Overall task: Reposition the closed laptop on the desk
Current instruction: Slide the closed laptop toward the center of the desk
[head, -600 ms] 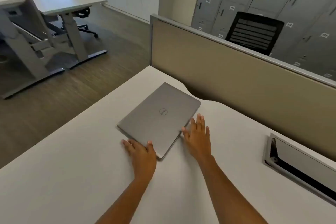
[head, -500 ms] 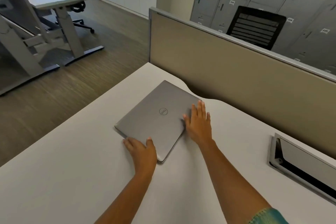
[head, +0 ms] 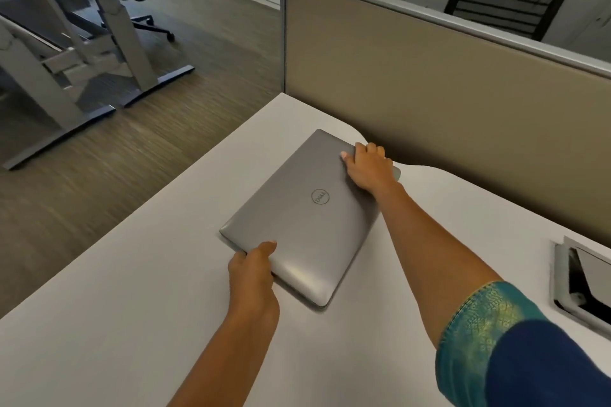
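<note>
A closed grey laptop (head: 307, 218) with a round logo lies at an angle on the white desk (head: 132, 324), near the desk's far left corner. My left hand (head: 253, 269) grips its near left edge, thumb on the lid and fingers curled under. My right hand (head: 370, 163) holds the far right corner, thumb on top and fingers wrapped over the edge. Whether the laptop is raised off the desk cannot be told.
A tan partition panel (head: 446, 92) runs along the desk's far side, close behind the laptop. A cable hatch (head: 582, 284) is set into the desk at the right. The desk's left edge drops to a wooden floor (head: 115, 158). A black chair (head: 506, 0) stands beyond the partition.
My right hand has slid from the laptop's right side up to its far right corner and closed on it. My left hand has curled around the near edge.
</note>
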The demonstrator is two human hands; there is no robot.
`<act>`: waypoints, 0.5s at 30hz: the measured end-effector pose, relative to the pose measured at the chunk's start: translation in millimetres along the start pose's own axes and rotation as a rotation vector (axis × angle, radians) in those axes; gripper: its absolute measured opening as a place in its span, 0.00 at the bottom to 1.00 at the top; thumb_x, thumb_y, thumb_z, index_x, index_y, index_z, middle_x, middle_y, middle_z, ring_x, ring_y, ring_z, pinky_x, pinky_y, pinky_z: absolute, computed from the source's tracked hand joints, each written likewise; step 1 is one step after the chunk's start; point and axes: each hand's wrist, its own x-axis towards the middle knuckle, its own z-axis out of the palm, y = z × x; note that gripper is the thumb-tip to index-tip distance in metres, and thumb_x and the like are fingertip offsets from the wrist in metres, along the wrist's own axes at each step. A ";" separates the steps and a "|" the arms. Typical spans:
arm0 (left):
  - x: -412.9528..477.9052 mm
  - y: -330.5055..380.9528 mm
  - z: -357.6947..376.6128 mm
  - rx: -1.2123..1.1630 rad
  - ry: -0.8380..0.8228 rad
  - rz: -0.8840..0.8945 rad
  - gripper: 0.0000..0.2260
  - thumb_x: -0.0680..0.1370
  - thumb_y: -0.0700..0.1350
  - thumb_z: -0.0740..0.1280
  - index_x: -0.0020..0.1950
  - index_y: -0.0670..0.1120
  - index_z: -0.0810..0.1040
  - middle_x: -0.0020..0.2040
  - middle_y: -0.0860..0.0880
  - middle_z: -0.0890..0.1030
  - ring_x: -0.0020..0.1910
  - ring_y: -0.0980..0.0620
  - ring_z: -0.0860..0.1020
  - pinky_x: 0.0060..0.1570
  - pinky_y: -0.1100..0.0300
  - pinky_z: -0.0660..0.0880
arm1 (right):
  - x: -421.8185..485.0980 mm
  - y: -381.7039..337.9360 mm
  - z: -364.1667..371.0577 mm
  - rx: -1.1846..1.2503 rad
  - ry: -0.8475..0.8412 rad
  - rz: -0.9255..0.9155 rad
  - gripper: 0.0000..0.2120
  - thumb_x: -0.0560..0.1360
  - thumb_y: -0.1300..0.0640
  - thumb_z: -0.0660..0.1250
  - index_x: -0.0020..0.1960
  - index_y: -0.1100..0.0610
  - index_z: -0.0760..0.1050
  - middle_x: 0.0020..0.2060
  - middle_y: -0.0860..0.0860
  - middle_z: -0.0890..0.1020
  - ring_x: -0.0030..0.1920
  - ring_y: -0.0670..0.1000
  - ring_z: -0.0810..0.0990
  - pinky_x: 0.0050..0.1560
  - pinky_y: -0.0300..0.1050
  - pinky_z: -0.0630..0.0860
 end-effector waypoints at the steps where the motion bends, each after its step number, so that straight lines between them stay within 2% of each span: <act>1: -0.1 1.3 0.3 0.002 -0.005 -0.012 0.15 0.75 0.34 0.65 0.61 0.43 0.72 0.50 0.46 0.80 0.46 0.50 0.78 0.59 0.51 0.74 | 0.5 -1.1 -1.6 0.001 -0.007 0.011 0.28 0.79 0.41 0.49 0.70 0.60 0.64 0.68 0.60 0.68 0.68 0.62 0.65 0.66 0.61 0.62; 4: -1.0 4.8 0.8 0.014 -0.008 -0.033 0.13 0.75 0.34 0.66 0.59 0.43 0.72 0.48 0.45 0.80 0.45 0.50 0.78 0.54 0.53 0.75 | 2.6 3.4 -7.4 -0.004 -0.037 0.046 0.32 0.77 0.37 0.51 0.68 0.61 0.67 0.68 0.61 0.68 0.68 0.62 0.64 0.66 0.60 0.63; 7: 0.5 9.5 -1.4 0.057 0.019 -0.050 0.12 0.75 0.34 0.65 0.57 0.41 0.73 0.46 0.45 0.79 0.42 0.49 0.77 0.50 0.53 0.75 | -5.6 17.6 -11.8 0.062 -0.075 0.089 0.36 0.72 0.31 0.56 0.65 0.60 0.70 0.65 0.61 0.71 0.66 0.62 0.66 0.63 0.59 0.68; 10: 3.1 13.9 -4.8 0.110 0.029 -0.076 0.11 0.75 0.35 0.65 0.57 0.39 0.73 0.44 0.44 0.79 0.40 0.48 0.77 0.42 0.54 0.76 | -23.2 39.2 -13.8 0.183 -0.086 0.117 0.34 0.68 0.30 0.60 0.59 0.58 0.72 0.58 0.58 0.77 0.60 0.60 0.71 0.57 0.57 0.73; 15: -1.4 9.8 -7.6 0.211 0.027 -0.108 0.08 0.75 0.33 0.64 0.53 0.38 0.74 0.42 0.43 0.78 0.38 0.48 0.76 0.40 0.54 0.74 | -68.3 77.0 -21.9 0.305 -0.111 0.183 0.31 0.69 0.33 0.63 0.56 0.59 0.71 0.55 0.57 0.78 0.55 0.59 0.75 0.55 0.55 0.74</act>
